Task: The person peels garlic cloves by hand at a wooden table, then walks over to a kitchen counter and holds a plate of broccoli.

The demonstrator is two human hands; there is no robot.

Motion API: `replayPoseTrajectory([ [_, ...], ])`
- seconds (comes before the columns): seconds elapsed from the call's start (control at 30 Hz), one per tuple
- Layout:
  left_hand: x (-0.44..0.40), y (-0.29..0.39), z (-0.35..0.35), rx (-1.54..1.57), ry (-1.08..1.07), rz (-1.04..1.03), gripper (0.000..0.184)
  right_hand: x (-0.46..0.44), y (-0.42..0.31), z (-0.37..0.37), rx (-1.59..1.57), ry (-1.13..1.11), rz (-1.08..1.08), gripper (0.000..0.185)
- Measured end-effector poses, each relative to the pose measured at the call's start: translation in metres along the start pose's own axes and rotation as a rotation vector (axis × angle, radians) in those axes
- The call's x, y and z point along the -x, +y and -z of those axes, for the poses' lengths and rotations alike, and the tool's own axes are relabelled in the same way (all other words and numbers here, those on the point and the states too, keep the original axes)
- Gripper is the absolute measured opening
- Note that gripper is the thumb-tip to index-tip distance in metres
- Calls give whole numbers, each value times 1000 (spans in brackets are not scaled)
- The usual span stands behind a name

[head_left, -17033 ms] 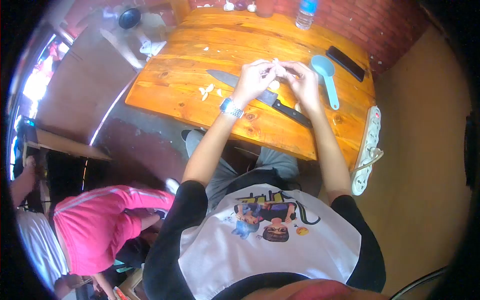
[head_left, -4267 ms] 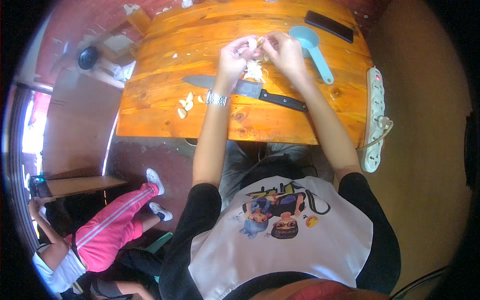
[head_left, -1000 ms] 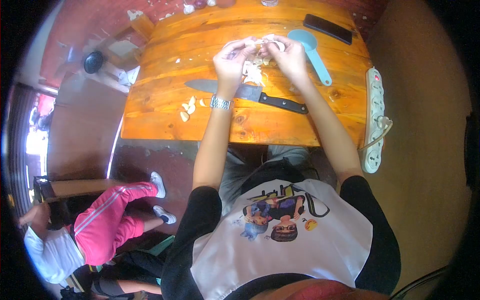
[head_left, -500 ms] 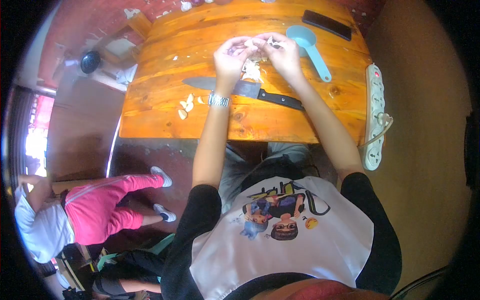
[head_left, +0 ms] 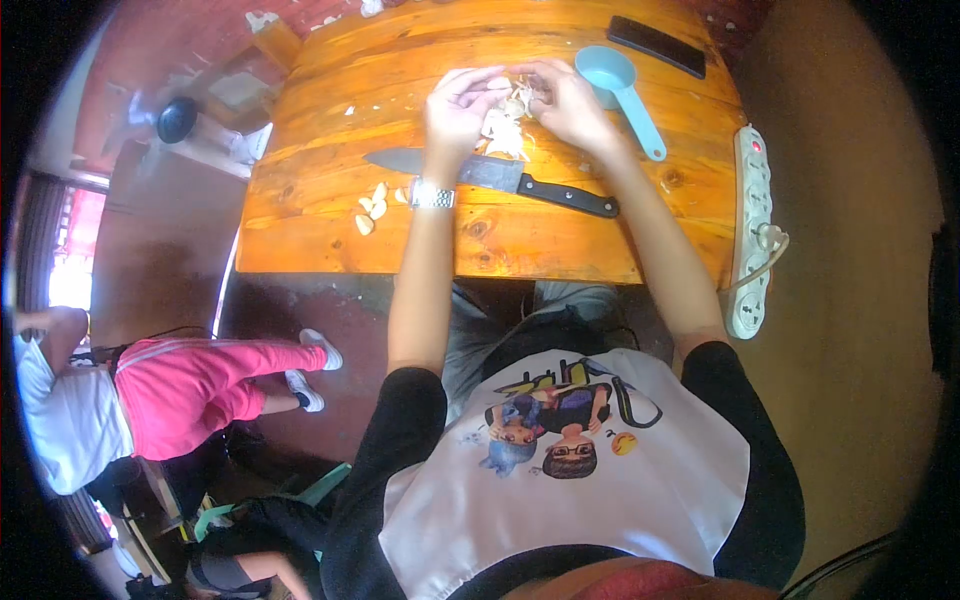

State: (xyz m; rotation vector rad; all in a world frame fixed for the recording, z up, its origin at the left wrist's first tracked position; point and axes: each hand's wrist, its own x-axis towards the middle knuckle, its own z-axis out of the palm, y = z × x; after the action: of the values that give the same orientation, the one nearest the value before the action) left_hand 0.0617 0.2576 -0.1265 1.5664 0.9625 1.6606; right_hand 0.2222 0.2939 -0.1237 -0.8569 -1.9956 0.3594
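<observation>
Garlic clove (head_left: 499, 84) in your left hand (head_left: 460, 108): in the head view you held it pinched between thumb and fingertips, above the far middle of the wooden table (head_left: 320, 165). Your right hand (head_left: 572, 108) was just to the right, its fingers bent and its thumb near them, by some papery scraps; whether it gripped any of them, you could not tell from this view. Between and slightly nearer than your hands lay a loose heap of pale garlic skins (head_left: 505, 138). Nearer again lay the kitchen knife (head_left: 495, 175), its blade pointing left and its black handle to the right, with your left wrist, wearing a metal watch (head_left: 432, 194), passing over the blade. A small group of cloves (head_left: 371, 208) lay on the table to the left of that wrist, on the near side of the blade. To the right of your right hand sat the light blue measuring cup (head_left: 620, 92), its handle pointing near and right, and a black phone (head_left: 656, 47) lay farther off at the far right. Along the table's right side was a white power strip (head_left: 751, 235) with one plug in it. At the near left stood a person in pink trousers (head_left: 195, 395), well apart from your hands.
</observation>
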Motion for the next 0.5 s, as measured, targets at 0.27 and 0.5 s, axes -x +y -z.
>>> replayPoseTrajectory([
  [0.27, 2, -3, 4, -228, 19, -119, 9, -5, -8, 13, -418, -154, -111, 23],
  [0.5, 3, -8, 12, -249, -43, -69, 13, -3, 7, 3, -283, -102, -96, 20],
])
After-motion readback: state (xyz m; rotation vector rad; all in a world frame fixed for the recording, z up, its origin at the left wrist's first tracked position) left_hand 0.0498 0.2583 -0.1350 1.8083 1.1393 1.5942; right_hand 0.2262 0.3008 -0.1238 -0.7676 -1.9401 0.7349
